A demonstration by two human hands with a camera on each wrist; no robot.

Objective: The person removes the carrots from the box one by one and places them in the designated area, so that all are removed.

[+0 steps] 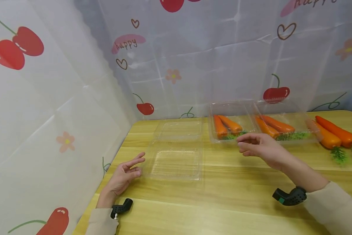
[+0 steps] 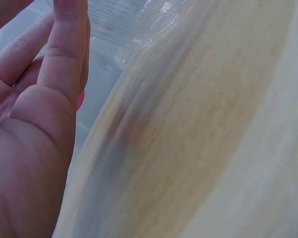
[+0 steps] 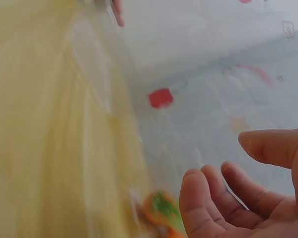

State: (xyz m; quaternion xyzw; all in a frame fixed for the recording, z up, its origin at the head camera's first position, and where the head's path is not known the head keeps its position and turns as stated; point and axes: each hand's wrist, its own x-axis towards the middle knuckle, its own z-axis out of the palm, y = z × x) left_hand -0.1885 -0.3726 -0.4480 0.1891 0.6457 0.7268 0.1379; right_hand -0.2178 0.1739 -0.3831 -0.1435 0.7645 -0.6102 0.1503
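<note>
A transparent plastic clamshell box (image 1: 176, 163) lies unfolded on the table, its lid half toward the back and nothing inside. My left hand (image 1: 123, 178) is at the box's left edge, fingers loosely extended; in the left wrist view, part of the plastic shows beyond the fingers (image 2: 59, 64). My right hand (image 1: 265, 150) hovers with relaxed, slightly bent fingers and nothing between thumb and fingertips. Just behind it stands a second clamshell box (image 1: 231, 106) holding orange carrots (image 1: 220, 127) with green tops. To its right, a third box (image 1: 284, 106) also contains carrots (image 1: 278, 124).
Two more carrots (image 1: 336, 130) with leafy tops lie loose at the right of the wooden table (image 1: 211, 205). A cherry-printed sheet (image 1: 193, 58) hangs behind the table and along its left side. Each wrist wears a small black camera (image 1: 290, 196).
</note>
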